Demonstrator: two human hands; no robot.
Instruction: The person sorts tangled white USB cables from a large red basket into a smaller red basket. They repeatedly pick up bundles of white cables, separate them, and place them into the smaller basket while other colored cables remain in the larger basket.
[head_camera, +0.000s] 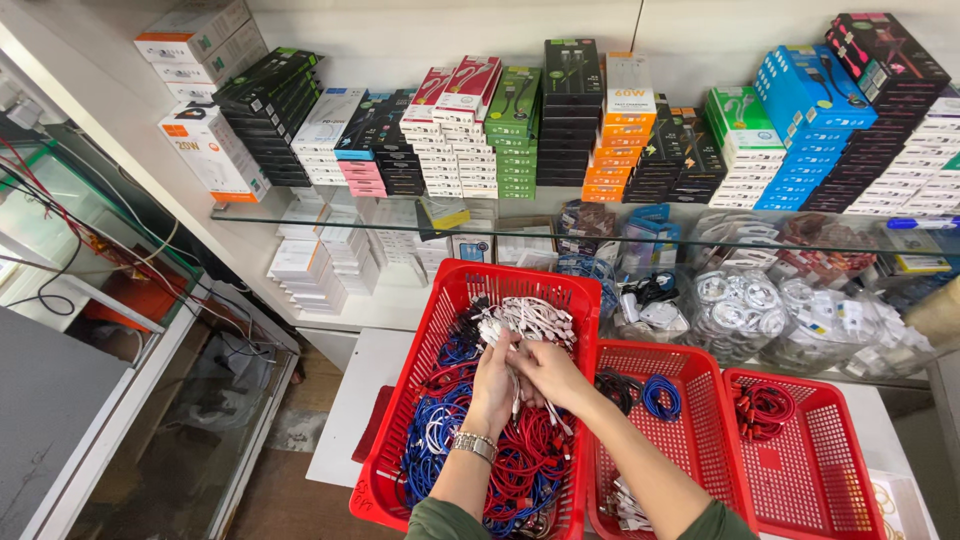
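Observation:
Both hands meet over a large red plastic basket (432, 330) heaped with tangled red, blue and white cables (525, 465). My left hand (493, 385), with a metal watch on the wrist, grips a bunch of white cables (535, 322) whose plug ends fan out above the fingers. My right hand (548, 372) touches the left and pinches the same white bunch; thin white strands hang below it.
Two smaller red baskets stand to the right: the middle basket (655, 355) holds black and blue cables, the right basket (830, 450) a red coil. A glass shelf (300, 212) carries stacked boxes; bagged white cables (740, 310) lie beneath. A glass cabinet (120, 330) stands left.

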